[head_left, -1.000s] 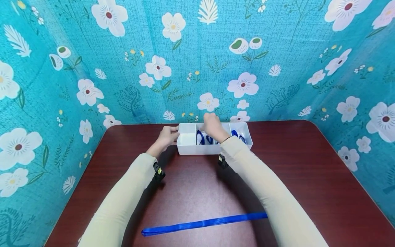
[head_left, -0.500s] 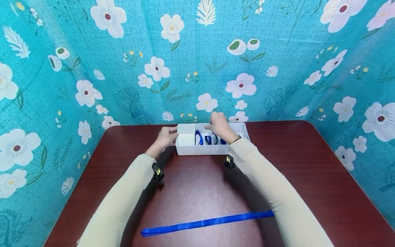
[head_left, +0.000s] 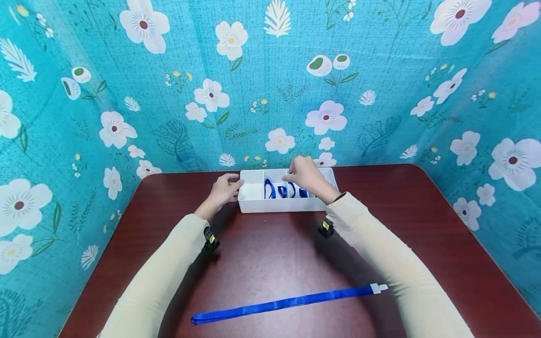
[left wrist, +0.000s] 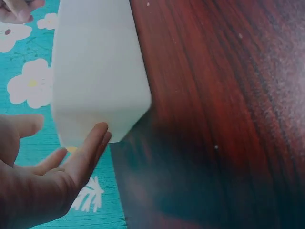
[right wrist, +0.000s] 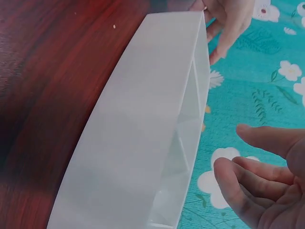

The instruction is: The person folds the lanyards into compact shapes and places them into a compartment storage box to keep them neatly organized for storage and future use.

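A long white divided box [head_left: 274, 205] stands near the back edge of the table. Its left end is touched by the extended fingertips of my left hand [head_left: 225, 189], also visible in the left wrist view. Over the box's middle compartments hovers my right hand [head_left: 308, 172]. In the right wrist view its thumb and forefinger [right wrist: 226, 179] are apart with nothing between them. Blue coiled straps [head_left: 270, 188] with white parts lie in the middle compartments. The leftmost compartment [head_left: 252, 190] shows only bare white, and my right hand and wrist partly cover the right compartments.
Across the front of the dark red table [head_left: 262, 253] lies a flat blue lanyard [head_left: 287, 303] with a white clip [head_left: 377, 288] at its right end. A teal flowered cloth [head_left: 253, 94] rises behind and along both sides of the table.
My right hand has shifted to the right over the box, uncovering more blue straps. The right forearm has swung right too, so the lanyard's white clip now shows. My left hand stays at the box's end.
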The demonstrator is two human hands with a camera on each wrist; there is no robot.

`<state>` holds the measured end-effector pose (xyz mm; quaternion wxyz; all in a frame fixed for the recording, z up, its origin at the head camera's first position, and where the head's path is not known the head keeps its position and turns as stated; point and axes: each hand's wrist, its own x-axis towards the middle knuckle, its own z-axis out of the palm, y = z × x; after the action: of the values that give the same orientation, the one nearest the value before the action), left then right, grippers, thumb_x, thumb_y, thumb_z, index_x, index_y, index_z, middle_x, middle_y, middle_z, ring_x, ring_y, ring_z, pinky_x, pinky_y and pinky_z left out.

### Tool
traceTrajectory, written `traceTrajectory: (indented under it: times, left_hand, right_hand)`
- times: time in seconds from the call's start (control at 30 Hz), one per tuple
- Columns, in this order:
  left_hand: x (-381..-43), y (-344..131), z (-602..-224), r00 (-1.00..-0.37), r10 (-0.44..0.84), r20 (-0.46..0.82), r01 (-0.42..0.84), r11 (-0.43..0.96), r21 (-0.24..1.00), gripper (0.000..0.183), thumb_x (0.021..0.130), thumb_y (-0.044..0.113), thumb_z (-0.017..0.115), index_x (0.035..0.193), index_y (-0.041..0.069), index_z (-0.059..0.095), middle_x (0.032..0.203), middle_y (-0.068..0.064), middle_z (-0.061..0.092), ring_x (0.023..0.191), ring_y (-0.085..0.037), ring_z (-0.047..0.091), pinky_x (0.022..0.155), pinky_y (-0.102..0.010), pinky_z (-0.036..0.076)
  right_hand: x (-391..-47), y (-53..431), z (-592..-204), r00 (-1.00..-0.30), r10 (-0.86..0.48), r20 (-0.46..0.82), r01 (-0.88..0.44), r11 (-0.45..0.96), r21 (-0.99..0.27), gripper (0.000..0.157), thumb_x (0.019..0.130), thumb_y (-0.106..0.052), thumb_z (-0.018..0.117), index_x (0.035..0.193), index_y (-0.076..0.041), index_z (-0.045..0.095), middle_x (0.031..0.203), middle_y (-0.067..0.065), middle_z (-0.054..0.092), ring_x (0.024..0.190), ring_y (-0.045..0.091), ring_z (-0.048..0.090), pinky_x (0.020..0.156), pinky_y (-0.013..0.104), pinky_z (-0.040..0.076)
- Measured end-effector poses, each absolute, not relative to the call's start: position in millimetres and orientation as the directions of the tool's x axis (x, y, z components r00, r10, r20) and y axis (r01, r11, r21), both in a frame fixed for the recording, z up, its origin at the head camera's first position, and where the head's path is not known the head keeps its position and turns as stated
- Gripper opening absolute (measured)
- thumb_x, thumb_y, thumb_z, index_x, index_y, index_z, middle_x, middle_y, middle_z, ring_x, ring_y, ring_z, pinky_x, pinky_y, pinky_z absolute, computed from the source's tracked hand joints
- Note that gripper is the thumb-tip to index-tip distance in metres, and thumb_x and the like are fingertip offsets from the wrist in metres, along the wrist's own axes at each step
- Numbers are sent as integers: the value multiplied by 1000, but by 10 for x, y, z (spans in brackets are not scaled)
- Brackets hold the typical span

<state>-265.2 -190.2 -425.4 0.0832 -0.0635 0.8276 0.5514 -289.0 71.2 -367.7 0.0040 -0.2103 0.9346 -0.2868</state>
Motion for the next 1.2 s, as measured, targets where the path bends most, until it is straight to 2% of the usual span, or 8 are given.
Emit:
traceTrajectory:
  times: [0.17, 0.27, 0.37, 0.5, 0.73, 0.87, 1.0, 1.2]
  left_hand:
    - [-2560, -1918, -4144, -978, -8, -210, -195, 415, 889, 68, 102, 41, 56, 152, 3, 30, 140, -27, 50, 114, -39, 62, 86, -45, 56]
    - [-2488, -1948, -4079, -985, -2, -170, -152, 461, 874, 70, 100, 45, 57, 150, 2, 32, 137, -27, 52, 114, -39, 61, 89, -47, 55]
    - [-2412, -1983, -4013, -991, 6, -136, -115, 499, 859, 68, 100, 46, 58, 146, 2, 36, 132, -26, 56, 112, -38, 61, 90, -49, 54]
    - [-2297, -2009, -3922, -993, 28, -114, -83, 522, 849, 63, 100, 46, 58, 141, 2, 42, 128, -25, 58, 110, -37, 62, 90, -48, 55]
    - [-2089, -1990, -3830, -995, 96, -35, 22, 540, 842, 46, 99, 37, 63, 128, 2, 54, 115, -20, 65, 100, -34, 66, 85, -44, 57]
    - [-1973, -1966, -3826, -987, 153, 40, 121, 573, 811, 38, 98, 33, 65, 122, 3, 59, 108, -14, 68, 90, -26, 67, 76, -38, 59]
    - [-1841, -1927, -3827, -967, 236, 98, 221, 577, 786, 32, 97, 28, 68, 118, 4, 62, 101, -8, 70, 80, -19, 66, 70, -35, 55]
    - [-1608, -1912, -3859, -909, 396, 131, 354, 566, 745, 25, 96, 26, 69, 112, 7, 65, 94, 2, 69, 83, -13, 63, 75, -33, 53]
  right_hand:
    - [-2744, 783, -3603, -893, -435, 113, -424, 731, -535, 19, 89, -16, 77, 82, 1, 72, 54, 2, 53, 49, 14, 46, 54, 30, 42]
    - [-2650, 832, -3563, -884, -452, 120, -442, 721, -534, 20, 88, -17, 78, 88, 2, 72, 66, 6, 64, 58, 17, 56, 58, 32, 48]
    - [-2563, 885, -3547, -866, -483, 129, -473, 705, -529, 22, 88, -16, 78, 92, 4, 72, 75, 9, 68, 65, 19, 62, 60, 33, 51]
    - [-2452, 960, -3531, -832, -536, 145, -526, 677, -515, 20, 87, -13, 79, 91, 4, 71, 75, 8, 68, 67, 18, 62, 60, 32, 51]
    - [-2275, 1091, -3549, -782, -605, 148, -581, 624, -522, 13, 86, -10, 78, 85, 0, 70, 68, 1, 63, 61, 13, 52, 59, 30, 45]
    - [-2164, 1196, -3599, -770, -621, 145, -588, 603, -540, 13, 87, -11, 77, 88, -1, 71, 72, -1, 65, 68, 13, 57, 63, 30, 49]
    - [-2044, 1316, -3667, -765, -632, 126, -575, 581, -576, 11, 89, -13, 77, 91, -3, 72, 75, -3, 66, 70, 12, 59, 64, 30, 51]
    - [-1869, 1488, -3766, -756, -644, 119, -573, 562, -597, 9, 90, -16, 76, 92, -9, 72, 77, -8, 66, 68, 8, 57, 61, 27, 51]
